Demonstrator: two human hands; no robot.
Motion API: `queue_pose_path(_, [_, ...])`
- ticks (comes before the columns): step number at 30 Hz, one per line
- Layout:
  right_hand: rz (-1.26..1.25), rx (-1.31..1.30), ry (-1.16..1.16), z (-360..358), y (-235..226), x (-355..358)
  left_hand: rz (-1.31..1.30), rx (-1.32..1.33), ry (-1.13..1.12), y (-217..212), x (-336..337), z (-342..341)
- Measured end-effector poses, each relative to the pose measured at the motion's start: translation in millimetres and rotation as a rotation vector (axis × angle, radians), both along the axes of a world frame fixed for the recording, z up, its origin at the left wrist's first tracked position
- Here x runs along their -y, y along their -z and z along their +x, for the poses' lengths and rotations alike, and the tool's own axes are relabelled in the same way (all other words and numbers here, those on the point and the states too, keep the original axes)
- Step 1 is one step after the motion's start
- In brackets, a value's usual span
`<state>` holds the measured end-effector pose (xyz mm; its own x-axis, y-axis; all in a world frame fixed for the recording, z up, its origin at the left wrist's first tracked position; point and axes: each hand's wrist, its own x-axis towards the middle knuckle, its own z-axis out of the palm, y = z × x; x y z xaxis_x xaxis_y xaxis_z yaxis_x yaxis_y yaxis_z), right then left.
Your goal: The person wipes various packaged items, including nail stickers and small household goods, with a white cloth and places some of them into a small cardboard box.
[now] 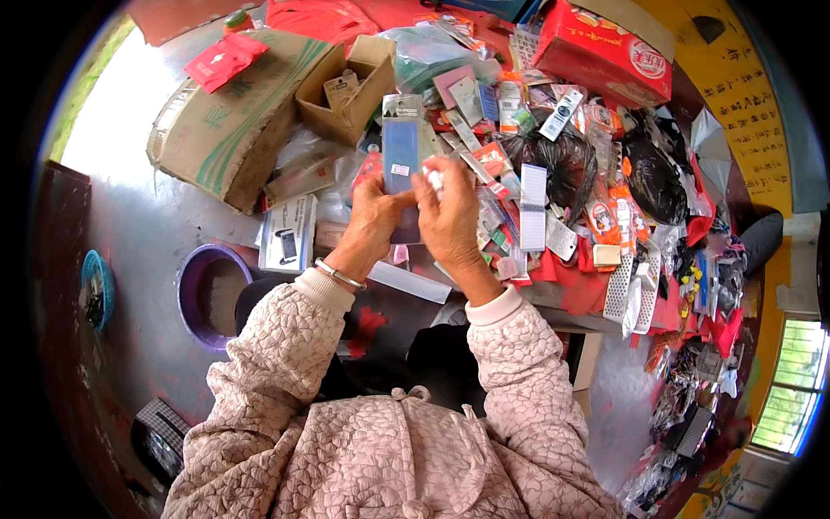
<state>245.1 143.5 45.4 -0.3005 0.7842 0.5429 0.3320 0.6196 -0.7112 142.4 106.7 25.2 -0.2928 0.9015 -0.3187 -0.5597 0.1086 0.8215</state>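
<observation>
My left hand (379, 218), a bracelet at its wrist, grips the lower part of a flat, narrow blue package (401, 143) with a dark printed header. A small white sticker with reddish print (400, 170) sits on the package's face. Close against its right edge is my right hand (451, 216), fingers curled around a small white object (434, 179) whose kind I cannot make out. The right thumb reaches toward the package beside the sticker. Both hands are raised over the near edge of a table heaped with packaged small goods (497, 164).
A large cardboard box (233, 112) with a red packet (225, 60) on top lies left, beside a small open carton (367, 73). A red printed box (605, 56) stands far right. Black plastic bags (653, 177) lie among the goods. A purple basin (186, 298) is on the floor.
</observation>
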Motion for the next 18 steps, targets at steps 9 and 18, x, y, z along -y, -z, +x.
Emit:
queue_pose_path(9, [-0.385,0.230,-0.188,40.8,-25.1,-8.3,-0.050,-0.156,-0.043,1.4,2.3,-14.2])
queue_pose_path(18, [-1.211,-0.711,-0.396,73.1,-2.2,-49.0,-0.203,0.365,0.287,-8.8,1.7,-15.4])
